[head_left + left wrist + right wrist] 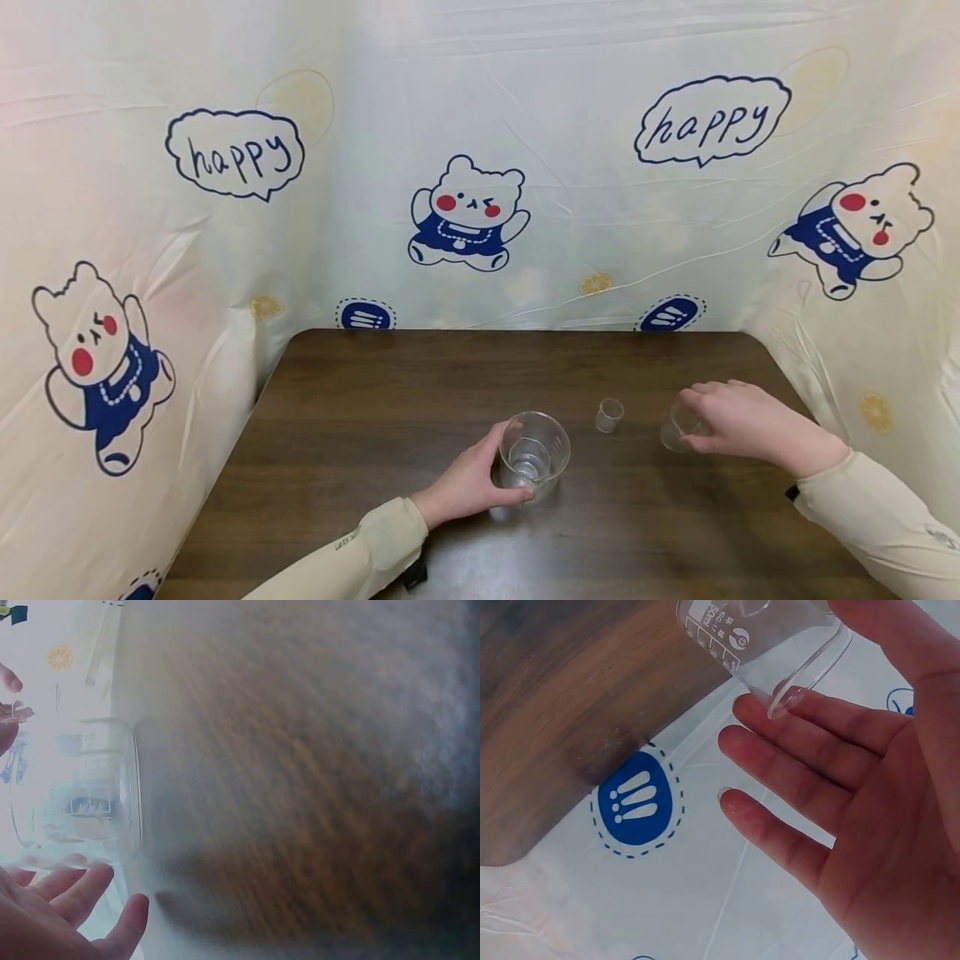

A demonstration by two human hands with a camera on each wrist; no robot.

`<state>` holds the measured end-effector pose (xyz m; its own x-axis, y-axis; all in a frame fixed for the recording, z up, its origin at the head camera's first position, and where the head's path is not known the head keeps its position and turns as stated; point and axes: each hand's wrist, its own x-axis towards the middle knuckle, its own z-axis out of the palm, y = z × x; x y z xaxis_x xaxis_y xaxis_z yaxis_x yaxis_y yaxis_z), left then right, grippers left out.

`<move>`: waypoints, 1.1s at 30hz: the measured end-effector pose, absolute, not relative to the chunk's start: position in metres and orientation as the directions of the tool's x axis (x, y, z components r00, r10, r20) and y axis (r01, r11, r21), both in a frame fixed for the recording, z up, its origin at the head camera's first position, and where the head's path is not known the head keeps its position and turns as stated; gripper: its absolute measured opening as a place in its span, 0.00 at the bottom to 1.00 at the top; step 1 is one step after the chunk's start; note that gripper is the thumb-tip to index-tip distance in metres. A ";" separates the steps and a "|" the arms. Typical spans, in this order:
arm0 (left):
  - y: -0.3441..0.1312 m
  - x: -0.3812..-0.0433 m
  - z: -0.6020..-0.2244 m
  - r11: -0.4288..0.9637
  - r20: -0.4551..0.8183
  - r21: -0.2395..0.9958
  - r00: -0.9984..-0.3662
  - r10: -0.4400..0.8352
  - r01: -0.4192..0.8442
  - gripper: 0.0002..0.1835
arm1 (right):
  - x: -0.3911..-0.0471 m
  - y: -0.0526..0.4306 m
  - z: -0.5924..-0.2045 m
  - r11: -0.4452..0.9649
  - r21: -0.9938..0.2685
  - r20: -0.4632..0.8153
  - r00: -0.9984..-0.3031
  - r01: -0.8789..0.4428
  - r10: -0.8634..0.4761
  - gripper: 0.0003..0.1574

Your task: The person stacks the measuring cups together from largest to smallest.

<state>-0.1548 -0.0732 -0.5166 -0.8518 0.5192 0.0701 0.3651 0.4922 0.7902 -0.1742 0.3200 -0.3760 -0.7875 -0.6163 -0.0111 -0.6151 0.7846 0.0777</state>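
In the head view my left hand [468, 479] holds a large clear glass beaker [553, 454], its thumb along the near side and its fingers round the left. Rounded outlines show inside the beaker near its bottom. The left wrist view has the large beaker's wall [112, 772] close above the fingers [86, 892]. Farther right, my right hand [738, 421] pinches a smaller beaker [673, 432] near its rim. White printing with a 50ml mark is on this small beaker [739, 637] in the right wrist view, with the thumb and fingertips at its rim.
A tiny clear glass beaker [610, 416] stands on the dark wooden table [420, 375] between the two hands. Pale printed cloth [570, 208] with bear drawings surrounds the table's back and sides.
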 end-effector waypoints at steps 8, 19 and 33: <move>-0.073 -0.155 -0.516 0.499 0.063 0.788 -0.855 0.516 0.359 0.52 | -0.169 0.308 -0.370 0.735 0.112 0.030 -0.737 -0.669 -0.675 0.22; -0.074 -0.155 -0.517 0.498 0.063 0.789 -0.854 0.517 0.360 0.52 | -0.168 0.290 -0.365 0.687 0.134 0.040 -0.689 -0.714 -0.724 0.24; -0.074 -0.155 -0.516 0.504 0.054 0.785 -0.851 0.523 0.359 0.52 | -0.170 0.265 -0.348 0.609 0.151 0.070 -0.606 -0.779 -0.793 0.25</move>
<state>-0.1548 -0.0739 -0.5162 -0.8508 0.5227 0.0540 0.3594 0.5038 0.7855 -0.1696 0.2649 -0.3480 -0.6056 -0.7927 0.0700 -0.7791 0.6085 0.1506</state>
